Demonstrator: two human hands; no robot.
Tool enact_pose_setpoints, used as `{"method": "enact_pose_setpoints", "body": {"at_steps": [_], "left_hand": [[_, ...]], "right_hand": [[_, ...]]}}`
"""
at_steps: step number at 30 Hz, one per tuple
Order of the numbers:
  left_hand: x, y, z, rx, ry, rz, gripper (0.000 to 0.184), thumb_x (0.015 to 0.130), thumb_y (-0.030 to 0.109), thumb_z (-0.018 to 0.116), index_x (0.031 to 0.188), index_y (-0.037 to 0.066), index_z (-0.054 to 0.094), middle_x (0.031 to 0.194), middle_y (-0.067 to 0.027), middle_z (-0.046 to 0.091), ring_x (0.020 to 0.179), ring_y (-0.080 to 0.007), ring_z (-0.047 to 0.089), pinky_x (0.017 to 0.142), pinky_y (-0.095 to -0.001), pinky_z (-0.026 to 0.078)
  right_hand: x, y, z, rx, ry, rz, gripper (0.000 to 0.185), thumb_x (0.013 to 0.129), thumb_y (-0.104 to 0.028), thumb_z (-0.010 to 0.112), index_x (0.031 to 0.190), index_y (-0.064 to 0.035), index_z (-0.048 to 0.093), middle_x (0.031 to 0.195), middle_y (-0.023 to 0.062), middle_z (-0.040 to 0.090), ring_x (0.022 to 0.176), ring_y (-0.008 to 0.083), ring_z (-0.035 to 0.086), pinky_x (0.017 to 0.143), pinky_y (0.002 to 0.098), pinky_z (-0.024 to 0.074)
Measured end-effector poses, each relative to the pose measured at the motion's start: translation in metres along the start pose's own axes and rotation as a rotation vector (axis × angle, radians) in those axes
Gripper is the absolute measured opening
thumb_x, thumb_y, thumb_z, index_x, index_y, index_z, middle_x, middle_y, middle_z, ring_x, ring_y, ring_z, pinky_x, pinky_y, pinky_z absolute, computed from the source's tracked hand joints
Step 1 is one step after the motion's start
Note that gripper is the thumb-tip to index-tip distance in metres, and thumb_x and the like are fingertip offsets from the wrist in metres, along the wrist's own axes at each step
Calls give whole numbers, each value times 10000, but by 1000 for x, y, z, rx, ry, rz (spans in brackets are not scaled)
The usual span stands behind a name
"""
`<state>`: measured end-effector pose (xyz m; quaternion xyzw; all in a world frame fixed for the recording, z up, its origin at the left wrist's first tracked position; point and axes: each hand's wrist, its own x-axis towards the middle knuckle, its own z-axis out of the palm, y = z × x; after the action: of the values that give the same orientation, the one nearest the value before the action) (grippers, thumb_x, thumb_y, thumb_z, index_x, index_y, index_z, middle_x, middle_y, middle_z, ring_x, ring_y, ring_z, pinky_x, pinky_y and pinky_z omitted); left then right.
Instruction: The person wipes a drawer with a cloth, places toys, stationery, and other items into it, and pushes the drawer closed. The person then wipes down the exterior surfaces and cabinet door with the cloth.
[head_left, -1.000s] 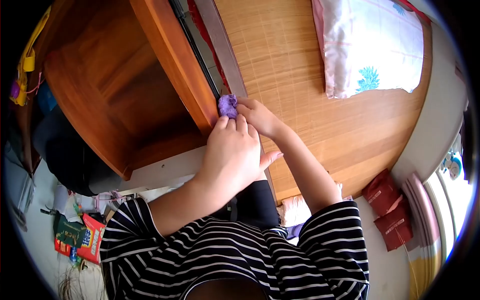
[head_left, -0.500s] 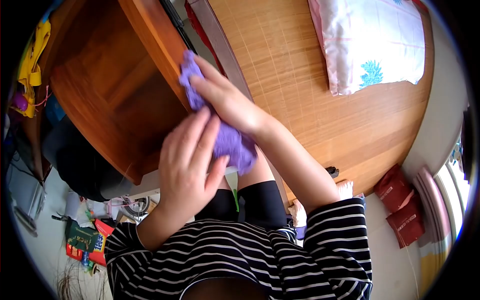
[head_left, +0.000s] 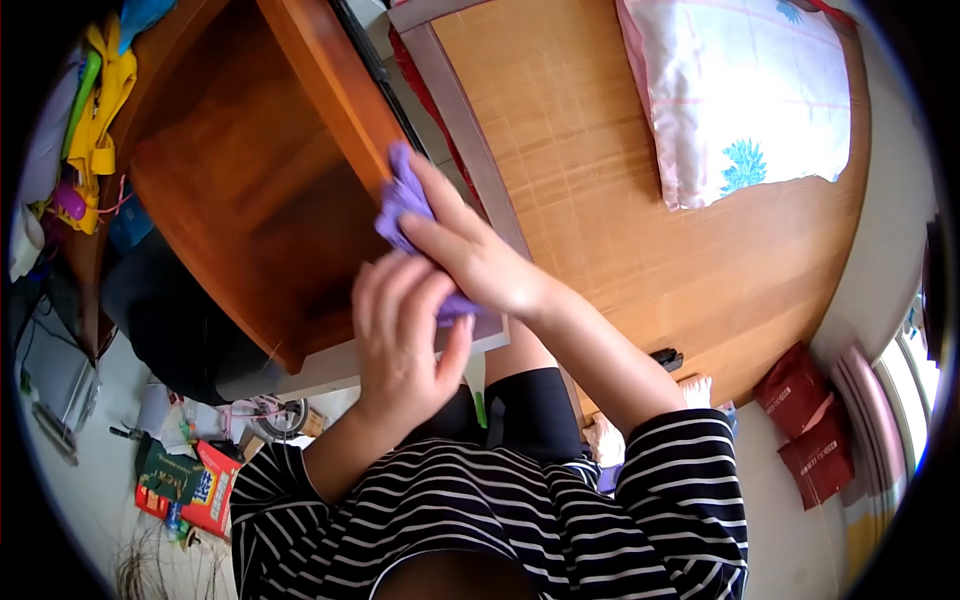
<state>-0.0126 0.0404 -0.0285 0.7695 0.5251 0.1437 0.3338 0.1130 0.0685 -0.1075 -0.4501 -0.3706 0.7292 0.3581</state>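
Note:
A purple cloth [head_left: 405,200] lies bunched between the fingers and thumb of my right hand [head_left: 480,255], beside the long edge of a wooden drawer [head_left: 250,190]. My left hand [head_left: 400,335] is just below and to the left, blurred, its fingers curved over the lower part of the cloth near the drawer's front corner. Part of the cloth shows between the two hands; the rest is hidden behind them. Whether the left fingers grip the cloth cannot be made out.
A bed with a woven mat [head_left: 600,200] and a white pillow [head_left: 750,100] is on the right. Yellow straps [head_left: 100,150] hang at the left. Red bags [head_left: 815,455] stand at the lower right. A red package [head_left: 212,490] and other items lie at the lower left.
Since the first frame, the cloth has opened out from a small bunch, and both hands have shifted left. Since the middle frame, the left hand has moved slightly right, and less of the cloth shows below.

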Motion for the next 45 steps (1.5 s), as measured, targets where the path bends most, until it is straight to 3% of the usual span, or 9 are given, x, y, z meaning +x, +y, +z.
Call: {"method": "enact_pose_setpoints", "body": {"at_steps": [4, 5, 10, 14, 18, 20, 29, 39, 45], "left_hand": [[43, -25, -16, 137, 119, 10, 525, 812, 85, 595, 1295, -21, 420, 1355, -209, 399, 1218, -396, 396, 1021, -468, 304], [56, -34, -14, 123, 163, 24, 528, 806, 104, 596, 1290, -23, 427, 1357, -210, 398, 1220, -393, 394, 1018, -475, 300], [68, -42, 6, 147, 186, 79, 495, 807, 91, 593, 1265, -29, 450, 1364, -184, 410, 1239, -393, 369, 1038, -481, 272], [37, -34, 5, 180, -48, 81, 516, 781, 139, 616, 1253, -13, 476, 1348, -175, 428, 1252, -377, 352, 1015, -476, 245], [45, -54, -15, 204, -61, 129, 584, 788, 164, 621, 1304, -29, 428, 1375, -193, 393, 1249, -381, 355, 1018, -467, 255], [67, -64, -22, 182, 47, 155, 593, 807, 134, 612, 1327, -47, 394, 1386, -222, 360, 1241, -407, 352, 1033, -478, 261], [132, -94, -27, 276, 146, 255, 415, 823, 188, 576, 1186, -5, 515, 1339, -145, 451, 1245, -361, 374, 1005, -455, 283], [91, -75, -31, 104, -28, 285, 232, 784, 185, 644, 997, 94, 636, 1107, -46, 573, 1107, -256, 497, 884, -392, 321], [92, -81, -41, 90, 64, 261, 228, 751, 63, 679, 972, 51, 628, 1119, -124, 542, 1029, -311, 484, 899, -430, 378]], "right_hand": [[99, -24, 2, 168, -36, -161, 643, 934, -237, 504, 1449, -13, 192, 1294, 122, 456, 1176, 182, 443, 1006, 305, 346], [106, -50, 6, 233, 104, -135, 528, 851, -250, 551, 1257, 45, 386, 1082, 124, 539, 995, 220, 520, 888, 322, 420], [103, -26, -6, 386, 111, 79, 422, 943, -287, 457, 1275, -27, 447, 936, 27, 562, 838, 95, 493, 762, 250, 437], [59, -22, -10, 318, 92, 278, 532, 950, -308, 445, 1387, -20, 350, 1139, 74, 547, 1006, 141, 505, 907, 282, 401], [85, -38, 2, 132, 157, 43, 552, 943, -239, 478, 1419, -19, 306, 1284, 64, 472, 1167, 136, 430, 1001, 258, 327], [120, -43, 5, 170, 95, -171, 545, 929, -246, 494, 1399, -17, 338, 1256, 77, 496, 1141, 135, 444, 983, 260, 343], [165, -49, -14, 464, 95, 142, 361, 915, -354, 495, 1103, -51, 543, 965, 36, 587, 898, 114, 514, 848, 252, 414], [80, -32, -4, 330, 187, 197, 453, 948, -218, 448, 1344, -2, 407, 1147, 82, 553, 1054, 141, 498, 944, 278, 383], [113, -41, 0, 105, 68, -103, 588, 923, -158, 501, 1443, -43, 253, 1388, 91, 398, 1253, 164, 371, 1050, 284, 281]]}}
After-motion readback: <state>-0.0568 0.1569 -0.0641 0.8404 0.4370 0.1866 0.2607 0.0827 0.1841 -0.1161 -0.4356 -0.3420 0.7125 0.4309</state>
